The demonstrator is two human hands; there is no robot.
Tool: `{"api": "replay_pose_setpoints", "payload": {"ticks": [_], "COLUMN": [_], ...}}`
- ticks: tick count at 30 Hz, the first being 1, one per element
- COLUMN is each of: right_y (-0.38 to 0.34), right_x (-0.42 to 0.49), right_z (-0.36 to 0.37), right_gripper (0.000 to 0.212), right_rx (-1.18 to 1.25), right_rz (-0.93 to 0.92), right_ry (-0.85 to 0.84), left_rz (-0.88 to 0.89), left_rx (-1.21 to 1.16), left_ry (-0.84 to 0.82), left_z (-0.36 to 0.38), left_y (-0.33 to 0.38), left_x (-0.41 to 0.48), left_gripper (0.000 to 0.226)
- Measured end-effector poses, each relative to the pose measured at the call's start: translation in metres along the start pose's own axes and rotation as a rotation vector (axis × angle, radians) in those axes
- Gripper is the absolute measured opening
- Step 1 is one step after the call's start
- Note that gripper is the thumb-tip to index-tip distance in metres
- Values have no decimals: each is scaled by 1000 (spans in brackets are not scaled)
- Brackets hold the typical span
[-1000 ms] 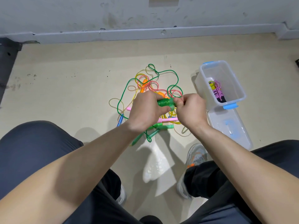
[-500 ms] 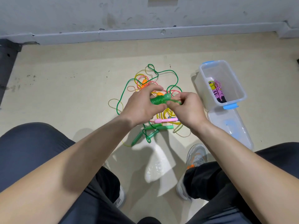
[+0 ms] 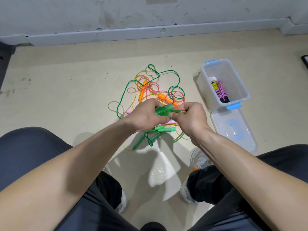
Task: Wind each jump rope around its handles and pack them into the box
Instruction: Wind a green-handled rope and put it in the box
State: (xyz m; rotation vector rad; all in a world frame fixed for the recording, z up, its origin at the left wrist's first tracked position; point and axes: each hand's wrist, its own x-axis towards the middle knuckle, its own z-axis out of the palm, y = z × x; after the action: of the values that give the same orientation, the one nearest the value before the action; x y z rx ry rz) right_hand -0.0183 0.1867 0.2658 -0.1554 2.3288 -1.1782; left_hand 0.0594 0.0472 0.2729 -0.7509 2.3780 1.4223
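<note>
Head view: left hand (image 3: 145, 115) tight around green rope bundle (image 3: 162, 111), right hand (image 3: 190, 120) pinch-tight on its cord (image 3: 178, 111).

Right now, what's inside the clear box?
In the clear box: one wound bundle, pink cord around a yellow handle, black part at its near end. The cord covers the rest of the handles.

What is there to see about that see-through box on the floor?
The box is clear plastic, rectangular, with blue latches at both ends. It stands upright and open on the floor, right of the rope tangle. Its lid lies flat by its near end. Inside lies one wound rope with pink cord.
</note>
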Motion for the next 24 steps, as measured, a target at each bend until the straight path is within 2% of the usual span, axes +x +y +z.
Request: {"api": "replay_pose_setpoints", "payload": {"ticks": [4,9,16,19,21,24], "right_y": [4,0,-11,-14,-18,-26], "right_x": [-5,-16,-10,-9,-5,-3], "right_z": [0,1,-11,-14,-19,-29], "right_gripper": [8,13,14,20,20,21], "right_rx": [-146,-421,-486,-392,-130,303], "right_rz": [-80,-398,-456,-370,-215,-16], "right_ry": [31,42,-118,-256,-326,-461], "left_rz": [-45,-75,-93,-145,-164,-114], "left_rx": [-32,-13,-72,-139,-192,-240], "left_ry": [-16,-9,-63,-66,-51,-14], "left_z": [6,10,-4,-14,-17,-20], "left_y": [0,1,2,-1,-2,1], "left_x": [0,1,-4,-5,-5,-5], "left_gripper": [24,26,22,37,48,49]}}
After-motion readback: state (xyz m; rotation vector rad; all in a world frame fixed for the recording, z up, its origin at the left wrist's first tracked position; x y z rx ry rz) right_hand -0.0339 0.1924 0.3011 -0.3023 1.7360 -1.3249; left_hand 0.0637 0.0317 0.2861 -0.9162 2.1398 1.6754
